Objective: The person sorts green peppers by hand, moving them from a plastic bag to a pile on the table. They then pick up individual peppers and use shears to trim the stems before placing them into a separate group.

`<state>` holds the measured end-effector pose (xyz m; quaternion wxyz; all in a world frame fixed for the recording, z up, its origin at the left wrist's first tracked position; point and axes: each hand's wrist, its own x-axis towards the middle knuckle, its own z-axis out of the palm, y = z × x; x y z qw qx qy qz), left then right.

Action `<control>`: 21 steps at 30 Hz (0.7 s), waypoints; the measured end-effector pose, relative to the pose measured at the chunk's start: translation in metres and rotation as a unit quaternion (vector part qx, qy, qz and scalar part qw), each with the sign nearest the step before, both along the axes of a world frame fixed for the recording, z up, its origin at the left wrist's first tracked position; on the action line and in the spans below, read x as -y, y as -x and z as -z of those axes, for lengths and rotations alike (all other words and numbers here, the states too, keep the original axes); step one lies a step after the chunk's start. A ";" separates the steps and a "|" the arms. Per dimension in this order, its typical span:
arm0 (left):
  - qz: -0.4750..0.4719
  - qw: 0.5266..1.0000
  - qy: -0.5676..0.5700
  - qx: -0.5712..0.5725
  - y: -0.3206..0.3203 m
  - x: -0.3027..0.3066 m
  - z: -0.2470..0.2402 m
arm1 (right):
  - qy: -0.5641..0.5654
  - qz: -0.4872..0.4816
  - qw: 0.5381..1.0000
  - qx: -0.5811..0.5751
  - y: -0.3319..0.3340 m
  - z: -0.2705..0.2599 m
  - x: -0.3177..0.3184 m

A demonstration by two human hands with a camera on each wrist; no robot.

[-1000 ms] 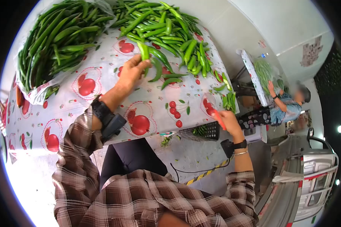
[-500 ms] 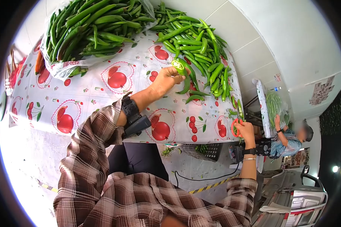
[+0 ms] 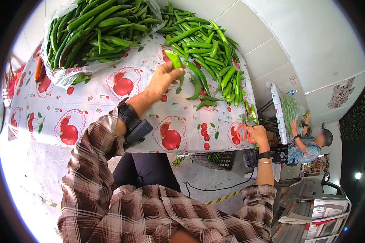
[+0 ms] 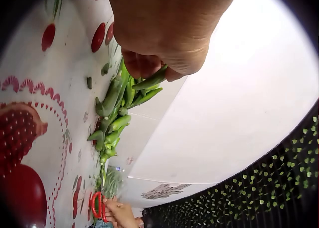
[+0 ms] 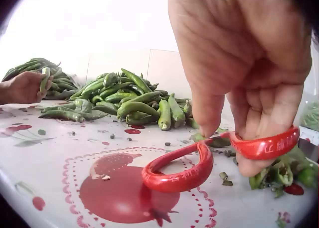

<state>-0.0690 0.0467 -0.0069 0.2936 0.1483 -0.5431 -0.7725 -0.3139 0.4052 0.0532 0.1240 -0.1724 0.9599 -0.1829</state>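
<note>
A green chili pepper (image 3: pixel 174 60), pale at one end, is pinched between the thumb and fingers of my left hand (image 3: pixel 160 83) above the table. In the right wrist view, the pepper (image 5: pixel 45 78) shows at the far left. My right hand (image 3: pixel 258 134) holds red-handled scissors (image 3: pixel 242 131) at the table's right edge. In the right wrist view, fingers pass through one handle loop while the other loop hangs free; the hand hides the blades. Cut green pepper pieces (image 5: pixel 284 173) lie beside these fingers. Several loose peppers (image 3: pixel 196 77) rest right of my left hand.
A heap of green peppers (image 3: pixel 207 48) lies at the back, beside a plastic bag (image 3: pixel 69 79) full of longer peppers. A dark crate (image 3: pixel 225 161) stands below the table's front edge. To the right, another person (image 3: pixel 310 143) works at a second table (image 3: pixel 276 105).
The head view has shifted. My right hand has carried the scissors to the pieces at the right edge, and their loops now stand apart. My left hand still holds the pepper, now tilted differently.
</note>
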 end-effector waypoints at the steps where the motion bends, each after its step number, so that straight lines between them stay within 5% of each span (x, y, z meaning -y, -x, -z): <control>1: -0.016 1.000 -0.001 0.006 -0.004 0.006 0.000 | 0.001 -0.001 1.000 0.001 0.001 0.003 -0.001; 3: -0.034 0.999 -0.006 0.022 -0.012 0.018 0.001 | -0.136 -0.078 0.981 -0.114 0.005 0.007 -0.004; 10: -0.107 0.994 -0.020 -0.018 -0.028 0.037 0.001 | -0.260 -0.087 0.932 -0.236 -0.037 -0.008 0.023; 13: -0.089 0.996 -0.021 0.020 -0.027 0.039 0.002 | -0.228 -0.095 0.932 -0.264 -0.051 -0.025 0.040; 15: -0.093 0.995 -0.035 0.003 -0.026 0.036 0.000 | -0.093 -0.135 0.967 -0.193 -0.056 -0.033 0.057; 21: -0.103 0.994 -0.024 0.017 -0.029 0.042 0.001 | 0.159 -0.171 0.971 -0.041 -0.087 -0.039 0.140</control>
